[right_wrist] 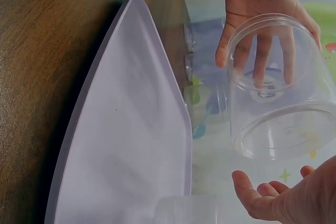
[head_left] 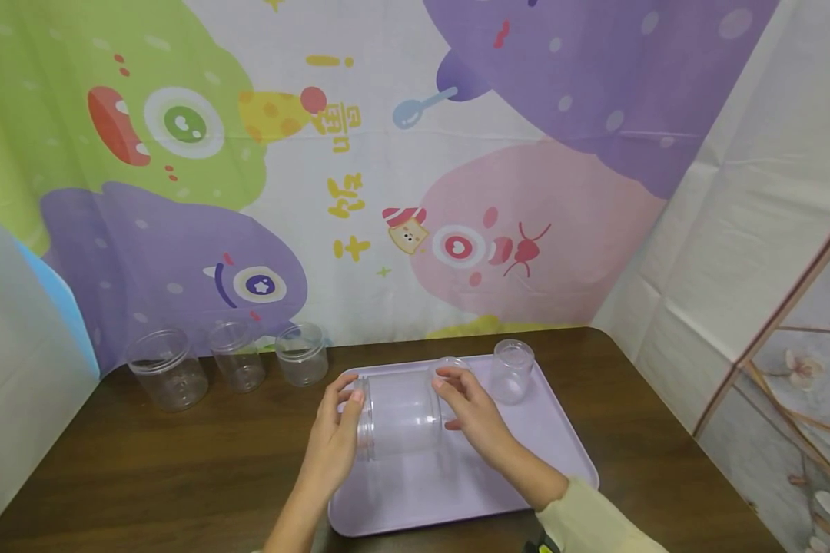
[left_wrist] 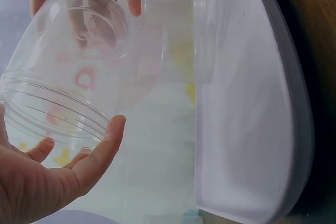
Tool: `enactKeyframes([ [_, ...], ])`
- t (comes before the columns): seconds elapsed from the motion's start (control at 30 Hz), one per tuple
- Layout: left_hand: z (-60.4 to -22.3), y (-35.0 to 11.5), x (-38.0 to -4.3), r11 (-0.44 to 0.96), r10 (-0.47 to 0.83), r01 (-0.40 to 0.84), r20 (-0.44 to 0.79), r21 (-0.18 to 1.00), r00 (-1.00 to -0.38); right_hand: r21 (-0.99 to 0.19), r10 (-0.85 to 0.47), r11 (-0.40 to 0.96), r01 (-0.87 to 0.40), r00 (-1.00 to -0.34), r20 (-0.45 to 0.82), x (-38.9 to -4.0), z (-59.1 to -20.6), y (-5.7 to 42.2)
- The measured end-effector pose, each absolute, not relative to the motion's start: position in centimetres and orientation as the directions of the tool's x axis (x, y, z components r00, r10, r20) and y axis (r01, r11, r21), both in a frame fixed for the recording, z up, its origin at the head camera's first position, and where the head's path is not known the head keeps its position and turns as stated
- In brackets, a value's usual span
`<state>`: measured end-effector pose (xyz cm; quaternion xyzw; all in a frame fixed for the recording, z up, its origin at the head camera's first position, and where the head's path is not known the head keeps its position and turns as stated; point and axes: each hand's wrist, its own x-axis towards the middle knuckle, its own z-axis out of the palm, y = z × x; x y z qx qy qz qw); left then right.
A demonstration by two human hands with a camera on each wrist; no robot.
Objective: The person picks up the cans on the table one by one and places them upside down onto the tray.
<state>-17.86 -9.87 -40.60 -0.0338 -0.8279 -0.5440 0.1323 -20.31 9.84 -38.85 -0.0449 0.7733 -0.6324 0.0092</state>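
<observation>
A large clear plastic jar (head_left: 403, 418) lies on its side in the air over the lilac tray (head_left: 436, 503), its ridged mouth to the left. My left hand (head_left: 335, 430) grips it round the mouth, thumb on the near side of the rim in the left wrist view. At the base end is my right hand (head_left: 480, 418), its fingers loosely bent. The right wrist view shows a small gap between these right fingertips (right_wrist: 241, 179) and the jar's base. No lid shows on the mouth.
On the tray's back right stands a small clear jar (head_left: 513, 376); another clear jar (head_left: 454, 364) is partly hidden behind my right hand. Three clear jars stand at the table's back left: a wide one (head_left: 173, 380), a narrow one (head_left: 238, 361) and a short one (head_left: 303, 357). A printed cloth (head_left: 360, 307) hangs behind.
</observation>
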Motion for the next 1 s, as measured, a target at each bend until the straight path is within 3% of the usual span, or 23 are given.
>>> enactKeyframes([
  [1.0,-41.03,-9.24,-18.25,0.397,-0.090,0.209,0.264,0.894,-0.960,-0.996,-0.108,0.090,-0.010,-0.994,0.000,-20.08,-38.92,9.58],
])
